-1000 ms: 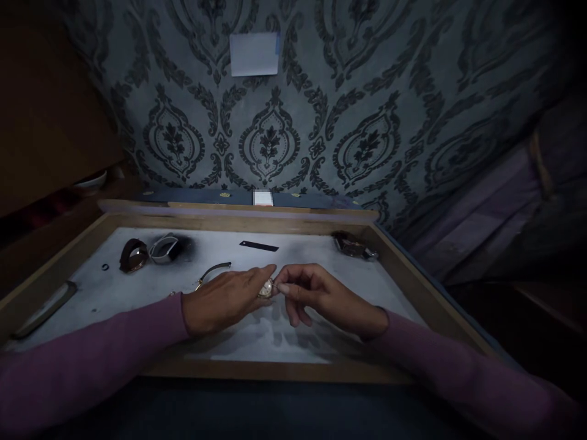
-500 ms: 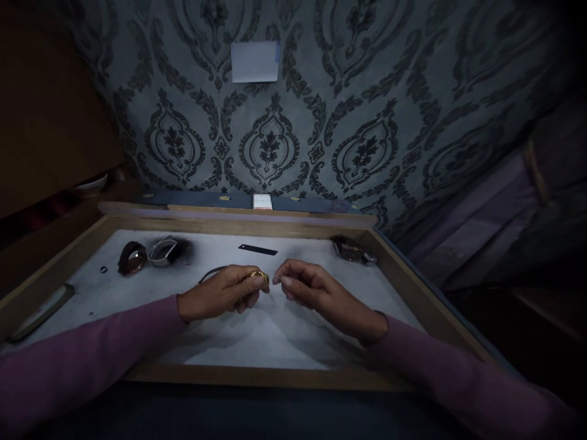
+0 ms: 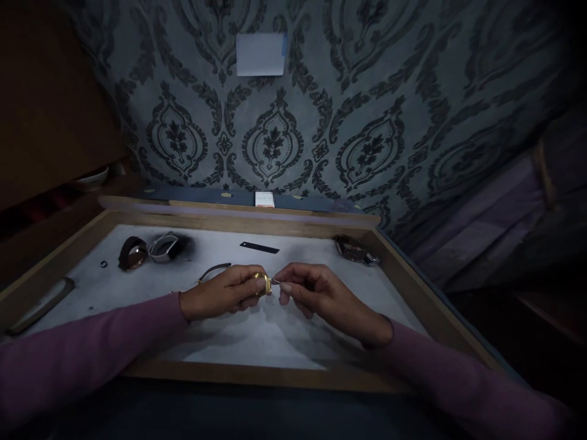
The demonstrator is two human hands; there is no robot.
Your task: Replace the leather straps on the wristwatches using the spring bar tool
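My left hand (image 3: 219, 293) grips a small gold watch case (image 3: 262, 283) on edge, just above the grey-white lining of a shallow wooden tray (image 3: 238, 221). My right hand (image 3: 316, 294) pinches a thin metal pin (image 3: 275, 282) whose tip meets the side of the case. A thin watch strap (image 3: 213, 269) trails out behind my left hand. Both arms wear mauve sleeves. The two hands nearly touch at the tray's middle.
In the tray lie a brown-glass watch (image 3: 132, 253) and a pale watch (image 3: 164, 247) at the far left, a tiny ring (image 3: 104, 264), a black strip (image 3: 259, 247), another watch (image 3: 355, 248) far right and a flat bar (image 3: 40, 305) on the left rim. Patterned wallpaper rises behind.
The watch case was flat under my left fingers, then got turned on edge. My right hand drew slightly away and has come back, the pin now touching the case.
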